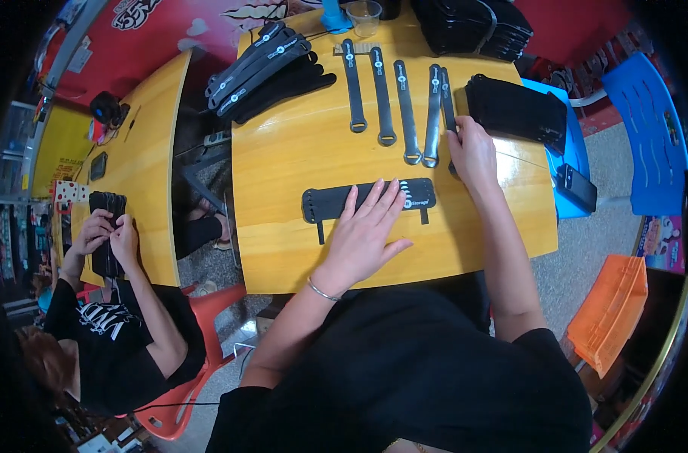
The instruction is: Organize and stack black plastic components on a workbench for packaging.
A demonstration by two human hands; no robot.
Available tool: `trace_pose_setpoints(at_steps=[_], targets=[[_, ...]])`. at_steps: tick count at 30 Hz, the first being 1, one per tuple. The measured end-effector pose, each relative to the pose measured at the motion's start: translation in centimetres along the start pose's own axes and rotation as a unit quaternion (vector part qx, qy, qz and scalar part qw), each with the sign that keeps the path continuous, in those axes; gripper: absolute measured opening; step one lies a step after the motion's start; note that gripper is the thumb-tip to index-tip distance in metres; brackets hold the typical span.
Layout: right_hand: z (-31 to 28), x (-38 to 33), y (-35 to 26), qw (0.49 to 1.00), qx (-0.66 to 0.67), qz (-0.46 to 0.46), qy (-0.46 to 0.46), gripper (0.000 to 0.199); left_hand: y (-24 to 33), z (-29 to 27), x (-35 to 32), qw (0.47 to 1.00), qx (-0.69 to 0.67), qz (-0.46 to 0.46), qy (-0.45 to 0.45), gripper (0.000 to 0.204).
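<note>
My left hand (368,226) lies flat, fingers spread, on a black rectangular panel (323,204) with white print and small holes along its left end. Two short dark strap ends poke out below the panel. At the right, my right hand (476,155) has its fingers closed on the rightmost dark strap (447,98), which lies on the table. Several like straps with looped ends, among them a grey strap (404,106), lie in a row to its left. The fingertips of my right hand partly hide the strap.
Piled straps (261,72) sit at the table's far left. A black stack (518,113) and a bundled stack (472,30) are at the right and back. A phone (576,189) rests on a blue stool (559,143). To the left, another person's hands (110,235) hold black pieces.
</note>
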State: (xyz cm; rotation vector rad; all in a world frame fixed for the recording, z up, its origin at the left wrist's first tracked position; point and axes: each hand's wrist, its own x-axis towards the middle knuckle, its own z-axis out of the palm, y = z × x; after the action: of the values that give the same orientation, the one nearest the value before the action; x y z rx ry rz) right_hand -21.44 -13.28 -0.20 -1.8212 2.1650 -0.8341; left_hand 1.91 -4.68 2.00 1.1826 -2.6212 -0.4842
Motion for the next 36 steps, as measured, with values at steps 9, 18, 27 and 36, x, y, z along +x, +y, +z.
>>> trace_pose_setpoints(at_steps=[9,18,27,36], targets=[[-1.2,-1.2,-0.1,1.000,0.026,-0.009,-0.016,0.024,1.1,1.0,5.2,0.996,-0.006,0.063,0.055,0.063],[-4.4,-1.8,-1.4,1.000,-0.011,-0.013,-0.011,0.019,0.2,3.0,10.3,0.992,0.031,0.081,0.096,0.053],[-9.0,-3.6,-3.9,0.989,0.116,-0.087,-0.001,0.015,0.5,1.6,12.0,0.913,-0.348,-0.044,0.207,0.054],[-14.6,-5.6,-0.9,0.978,0.148,-0.142,-0.039,0.005,-0.6,-1.3,9.7,0.773,-0.613,-0.054,0.154,0.020]])
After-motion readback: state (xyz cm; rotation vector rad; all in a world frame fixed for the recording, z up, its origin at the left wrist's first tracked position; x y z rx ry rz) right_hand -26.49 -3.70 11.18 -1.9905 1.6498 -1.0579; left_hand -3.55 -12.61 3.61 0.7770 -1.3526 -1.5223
